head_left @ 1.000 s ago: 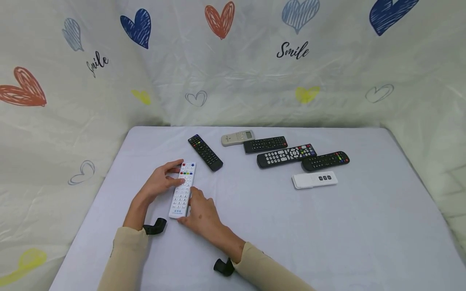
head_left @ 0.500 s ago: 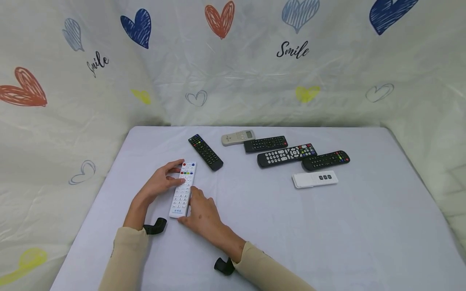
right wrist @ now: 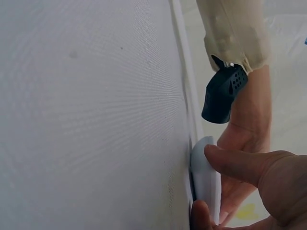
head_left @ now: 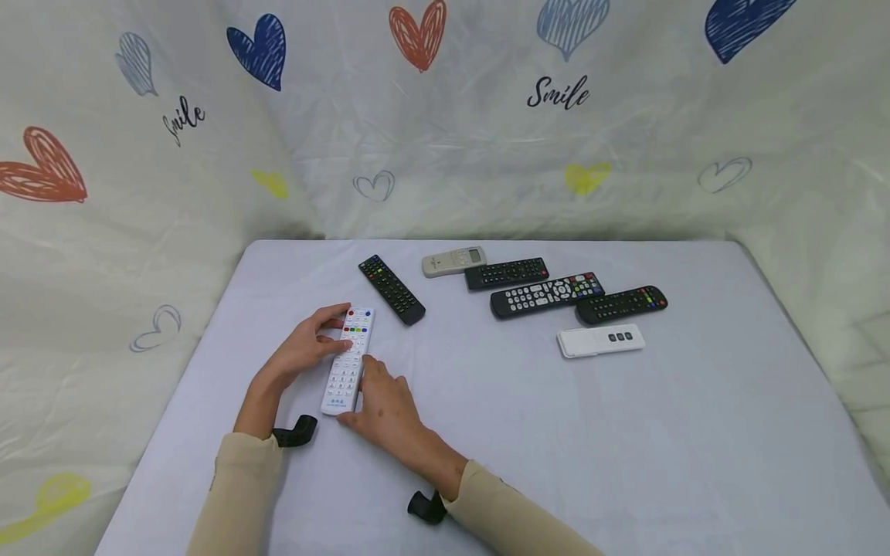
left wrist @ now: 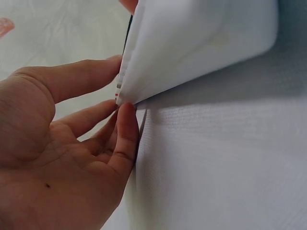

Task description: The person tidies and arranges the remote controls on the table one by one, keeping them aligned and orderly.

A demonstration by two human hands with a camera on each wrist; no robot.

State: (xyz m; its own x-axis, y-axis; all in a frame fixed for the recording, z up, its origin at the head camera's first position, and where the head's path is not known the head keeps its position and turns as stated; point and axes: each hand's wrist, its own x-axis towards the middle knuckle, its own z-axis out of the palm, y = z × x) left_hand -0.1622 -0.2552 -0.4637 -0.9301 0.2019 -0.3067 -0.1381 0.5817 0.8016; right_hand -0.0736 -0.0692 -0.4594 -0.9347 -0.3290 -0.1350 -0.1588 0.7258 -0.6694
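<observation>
White remote [head_left: 348, 361] pinched at both ends by left hand [head_left: 300, 351] and right hand [head_left: 385, 409]; a slackened pinch could drop it onto the bench [head_left: 626, 448].

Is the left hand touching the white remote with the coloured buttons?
Touching. The head view shows the left hand with fingers laid over the top of the white remote; the left wrist view shows fingertips against its edge.

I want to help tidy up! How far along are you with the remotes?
Both hands, left hand and right hand, hold the white remote on the table. Six other remotes lie beyond, untouched: one black remote nearby, five clustered at the right.
</observation>
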